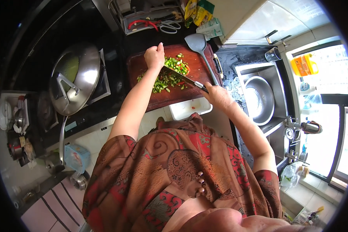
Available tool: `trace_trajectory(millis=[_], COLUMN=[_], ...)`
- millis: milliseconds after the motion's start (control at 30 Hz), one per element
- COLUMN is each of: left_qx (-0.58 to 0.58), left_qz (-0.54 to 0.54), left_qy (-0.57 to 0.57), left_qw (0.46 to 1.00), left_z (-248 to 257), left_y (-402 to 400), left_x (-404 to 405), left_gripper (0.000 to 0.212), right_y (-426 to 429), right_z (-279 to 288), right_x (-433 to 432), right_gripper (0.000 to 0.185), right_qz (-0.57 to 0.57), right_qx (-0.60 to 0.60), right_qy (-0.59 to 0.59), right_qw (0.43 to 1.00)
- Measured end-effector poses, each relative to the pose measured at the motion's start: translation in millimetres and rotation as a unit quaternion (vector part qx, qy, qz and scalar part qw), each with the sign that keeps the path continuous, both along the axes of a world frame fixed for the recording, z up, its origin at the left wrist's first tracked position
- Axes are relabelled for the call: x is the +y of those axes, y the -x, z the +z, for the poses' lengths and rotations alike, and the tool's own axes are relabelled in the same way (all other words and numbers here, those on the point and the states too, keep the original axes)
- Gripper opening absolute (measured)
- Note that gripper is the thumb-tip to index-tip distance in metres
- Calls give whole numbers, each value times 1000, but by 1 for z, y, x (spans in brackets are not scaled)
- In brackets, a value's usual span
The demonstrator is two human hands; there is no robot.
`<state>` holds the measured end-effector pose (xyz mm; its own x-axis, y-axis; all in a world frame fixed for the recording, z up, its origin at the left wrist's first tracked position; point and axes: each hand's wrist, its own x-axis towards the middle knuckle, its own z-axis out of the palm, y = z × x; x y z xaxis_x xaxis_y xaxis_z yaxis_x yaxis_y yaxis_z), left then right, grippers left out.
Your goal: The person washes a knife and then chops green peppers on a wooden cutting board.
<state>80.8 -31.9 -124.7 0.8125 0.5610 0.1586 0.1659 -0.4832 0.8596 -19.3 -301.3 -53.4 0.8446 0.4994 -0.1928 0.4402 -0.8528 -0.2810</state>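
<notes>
My right hand (219, 95) is wrapped around the black and silver handle of a kitchen knife (182, 76), whose blade slants up to the left over a reddish-brown wooden cutting board (139, 62). Near the blade's far end, my left hand (155, 57) is closed with the thumb up; whether its fingers pinch the blade tip or something else cannot be told. Chopped green and red peppers (175, 64) lie on both sides of the blade. A grey spatula (196, 42) rests along the board's right side.
Left stands a lidded pan (75, 79) on the stove, its long handle jutting towards me. A white plastic tray (178, 111) sits below the board's near edge. Scissors (169, 27) and red chillies (142, 23) lie beyond it. To the right, a sink holds a metal basin (259, 100).
</notes>
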Motion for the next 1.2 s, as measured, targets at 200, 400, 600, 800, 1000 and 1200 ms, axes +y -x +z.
trace_trajectory(millis=[200, 400, 600, 800, 1000, 1200], left_qx=[-35, -3, -15, 27, 12, 33], left_qz=[57, 105, 71, 116, 78, 108], left_qy=[60, 130, -4, 116, 44, 73], left_qw=[996, 986, 997, 986, 996, 991], left_z=[22, -4, 0, 0, 10, -3], left_y=[-22, -43, -36, -47, -33, -39], left_x=[20, 45, 27, 62, 51, 73], left_gripper=[47, 44, 44, 45, 45, 44], right_y=[-30, -72, -55, -70, -62, -66], right_z=[55, 43, -9, 49, -3, 26], right_x=[20, 45, 24, 55, 45, 58], right_gripper=[30, 35, 34, 36, 38, 36], right_qz=[10, 85, 35, 95, 46, 88], right_qx=[-1, -22, 6, -2, 16, 11], right_qy=[2, 59, 61, 19, 5, -33], right_qw=[1000, 994, 997, 995, 999, 996])
